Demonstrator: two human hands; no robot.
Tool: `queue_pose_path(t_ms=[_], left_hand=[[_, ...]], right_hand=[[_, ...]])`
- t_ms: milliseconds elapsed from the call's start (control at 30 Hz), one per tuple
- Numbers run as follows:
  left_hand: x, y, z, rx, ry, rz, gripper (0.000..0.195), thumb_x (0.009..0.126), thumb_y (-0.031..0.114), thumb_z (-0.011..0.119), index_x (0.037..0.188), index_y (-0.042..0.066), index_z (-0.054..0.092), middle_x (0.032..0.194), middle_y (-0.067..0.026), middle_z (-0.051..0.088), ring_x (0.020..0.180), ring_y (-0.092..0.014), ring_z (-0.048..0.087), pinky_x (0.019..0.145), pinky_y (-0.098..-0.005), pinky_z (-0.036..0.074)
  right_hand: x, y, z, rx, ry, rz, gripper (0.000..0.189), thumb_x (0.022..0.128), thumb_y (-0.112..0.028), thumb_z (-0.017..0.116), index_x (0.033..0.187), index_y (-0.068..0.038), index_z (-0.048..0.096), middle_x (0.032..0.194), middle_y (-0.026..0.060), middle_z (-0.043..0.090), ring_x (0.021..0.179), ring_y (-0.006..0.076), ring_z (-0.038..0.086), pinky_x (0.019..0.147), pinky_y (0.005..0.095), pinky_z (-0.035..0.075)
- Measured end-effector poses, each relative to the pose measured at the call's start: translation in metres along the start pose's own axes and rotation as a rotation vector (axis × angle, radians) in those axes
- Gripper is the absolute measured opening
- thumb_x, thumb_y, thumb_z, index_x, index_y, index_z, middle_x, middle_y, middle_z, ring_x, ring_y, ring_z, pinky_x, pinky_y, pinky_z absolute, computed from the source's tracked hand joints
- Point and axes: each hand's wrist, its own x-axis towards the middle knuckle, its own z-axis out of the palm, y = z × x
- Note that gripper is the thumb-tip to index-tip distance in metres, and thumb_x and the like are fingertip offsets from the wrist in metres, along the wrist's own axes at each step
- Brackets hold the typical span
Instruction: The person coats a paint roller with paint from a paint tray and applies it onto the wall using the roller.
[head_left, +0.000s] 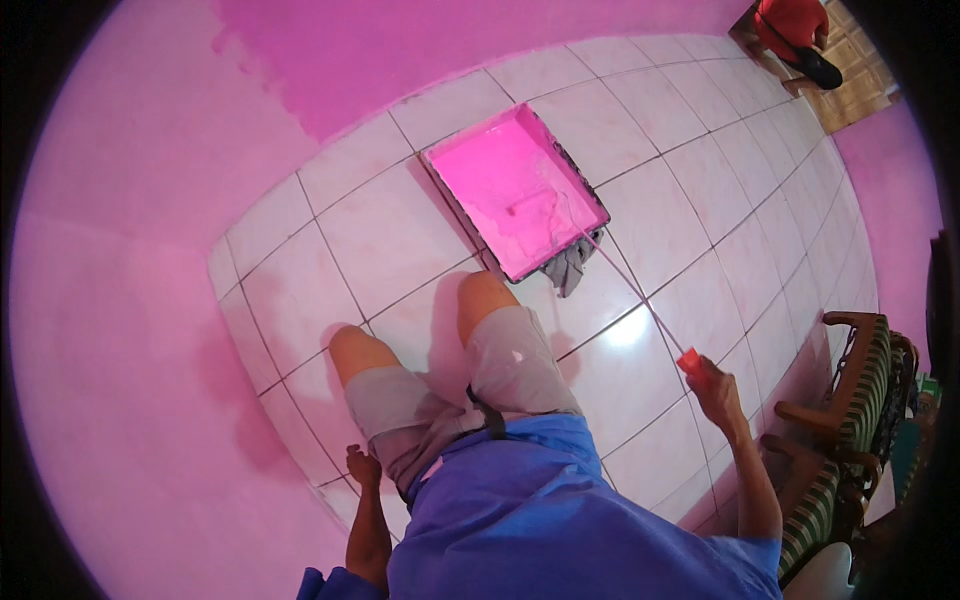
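My right hand grips the red handle of a paint roller. Its thin metal rod slants up and left over the near corner of a paint tray. Bright pink paint coats the tray, and the roller head, in that paint, is hard to make out. A grey rag is bunched against the tray's near edge, partly under it. Beside my left thigh hangs my left hand, holding nothing, its fingers loosely bent and slightly apart.
White floor tiles lie around the tray. The wall on the left is pale pink, with a darker pink area farther along. Wooden armchairs with striped cushions stand at the right. A person in red is by a wooden door.
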Motion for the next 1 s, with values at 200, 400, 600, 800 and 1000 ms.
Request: queue_pose_path(t_ms=[200, 400, 600, 800, 1000], left_hand=[[-0.017, 0.001, 0.011, 0.120, -0.076, 0.097, 0.040, 0.074, 0.021, 0.066, 0.107, 0.000, 0.054, 0.089, -0.0203, 0.064, 0.088, -0.036, 0.061, 0.077, -0.0447, 0.047], [0.017, 0.015, 0.006, -0.002, 0.022, 0.086, 0.043, 0.071, 0.022, 0.068, 0.107, 0.001, 0.054, 0.088, -0.0204, 0.064, 0.086, -0.036, 0.061, 0.076, -0.0452, 0.047], [0.005, 0.001, -0.006, 0.077, -0.026, 0.037, 0.045, 0.071, 0.023, 0.068, 0.108, 0.001, 0.053, 0.090, -0.0201, 0.064, 0.088, -0.036, 0.061, 0.076, -0.0447, 0.048], [-0.002, 0.015, 0.004, 0.148, -0.094, 0.019, 0.042, 0.076, 0.027, 0.066, 0.108, 0.002, 0.053, 0.091, -0.0196, 0.064, 0.087, -0.035, 0.061, 0.075, -0.0447, 0.048], [0.034, 0.039, -0.026, 0.072, 0.128, 0.330, 0.030, 0.085, 0.025, 0.059, 0.099, -0.001, 0.058, 0.085, -0.0173, 0.064, 0.078, -0.031, 0.063, 0.065, -0.0425, 0.049]], right_hand=[[-0.015, -0.005, -0.001, -0.044, -0.019, 0.074, 0.030, 0.086, -0.019, 0.058, 0.111, -0.002, 0.053, 0.079, 0.0238, 0.063, 0.076, 0.0450, 0.061, 0.062, 0.0473, 0.050], [0.044, -0.017, 0.027, -0.048, 0.059, -0.029, 0.033, 0.087, -0.019, 0.057, 0.114, -0.002, 0.050, 0.079, 0.0257, 0.062, 0.074, 0.0451, 0.060, 0.061, 0.0492, 0.049], [-0.018, 0.003, 0.007, -0.152, -0.016, -0.006, 0.044, 0.086, -0.022, 0.061, 0.120, 0.005, 0.051, 0.077, 0.0272, 0.063, 0.068, 0.0438, 0.062, 0.057, 0.0455, 0.050], [-0.013, 0.002, 0.022, -0.147, 0.071, -0.016, 0.040, 0.086, -0.021, 0.061, 0.118, 0.003, 0.052, 0.073, 0.0253, 0.062, 0.065, 0.0438, 0.061, 0.056, 0.0475, 0.050], [0.028, -0.010, 0.031, -0.179, 0.061, 0.009, 0.040, 0.086, -0.020, 0.060, 0.120, 0.000, 0.050, 0.074, 0.0242, 0.062, 0.068, 0.0433, 0.061, 0.058, 0.0479, 0.049]])
